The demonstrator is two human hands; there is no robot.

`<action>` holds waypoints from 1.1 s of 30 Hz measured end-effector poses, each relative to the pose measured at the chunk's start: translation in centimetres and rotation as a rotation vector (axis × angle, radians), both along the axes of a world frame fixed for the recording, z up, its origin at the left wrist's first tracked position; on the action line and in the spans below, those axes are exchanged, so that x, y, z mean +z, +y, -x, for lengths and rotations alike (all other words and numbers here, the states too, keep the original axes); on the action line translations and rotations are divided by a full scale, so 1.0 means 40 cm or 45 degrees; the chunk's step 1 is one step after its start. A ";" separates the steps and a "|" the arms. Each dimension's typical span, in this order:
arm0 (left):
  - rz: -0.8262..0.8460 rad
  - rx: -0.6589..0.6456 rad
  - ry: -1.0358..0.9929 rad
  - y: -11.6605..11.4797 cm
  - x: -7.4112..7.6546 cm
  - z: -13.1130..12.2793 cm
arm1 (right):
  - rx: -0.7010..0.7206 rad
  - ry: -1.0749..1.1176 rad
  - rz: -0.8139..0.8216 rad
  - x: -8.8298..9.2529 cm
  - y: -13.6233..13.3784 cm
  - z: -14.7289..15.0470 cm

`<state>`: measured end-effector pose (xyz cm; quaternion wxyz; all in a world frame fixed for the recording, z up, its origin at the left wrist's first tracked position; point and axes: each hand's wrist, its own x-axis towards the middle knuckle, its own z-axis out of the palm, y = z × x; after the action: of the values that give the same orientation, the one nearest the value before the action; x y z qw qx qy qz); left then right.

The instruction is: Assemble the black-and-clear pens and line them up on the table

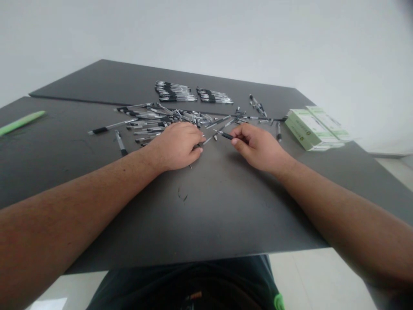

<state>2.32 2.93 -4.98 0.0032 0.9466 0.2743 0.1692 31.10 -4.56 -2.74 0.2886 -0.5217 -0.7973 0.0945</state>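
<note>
My right hand (258, 146) pinches a pen (225, 134) between thumb and fingers. The black grip and thin bare tip of this pen point left toward my other hand. My left hand (180, 145) rests low over the near edge of a pile of loose pen parts (155, 122). Its thumb and fingers are closed together, and what they hold is mostly hidden; a small dark tip pokes out below the palm. Between the hands lie thin refills (218, 122) and small caps.
Two neat rows of pens, one left (176, 91) and one right (214, 95), lie farther back. A few pens (257, 105) sit apart. Green-and-white boxes (314, 131) stand on the right. A green stick-like object (22, 122) lies far left. The grey table (200, 224) ends near my lap.
</note>
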 end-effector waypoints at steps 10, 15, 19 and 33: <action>0.038 0.132 -0.258 -0.025 0.028 0.010 | -0.011 -0.008 -0.008 -0.002 0.001 -0.004; 0.054 0.285 -0.365 -0.022 0.033 0.013 | 0.004 -0.024 -0.013 0.000 -0.002 -0.001; 0.057 0.374 -0.384 -0.022 0.041 0.015 | 0.017 -0.036 -0.009 0.003 -0.004 0.002; 0.127 0.332 -0.460 -0.053 0.058 0.006 | 0.072 -0.033 0.011 0.003 -0.006 0.004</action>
<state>2.08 0.80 -2.66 0.0774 0.8563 0.3972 0.3210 30.95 -4.81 -2.62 0.2731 -0.5013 -0.8150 0.0992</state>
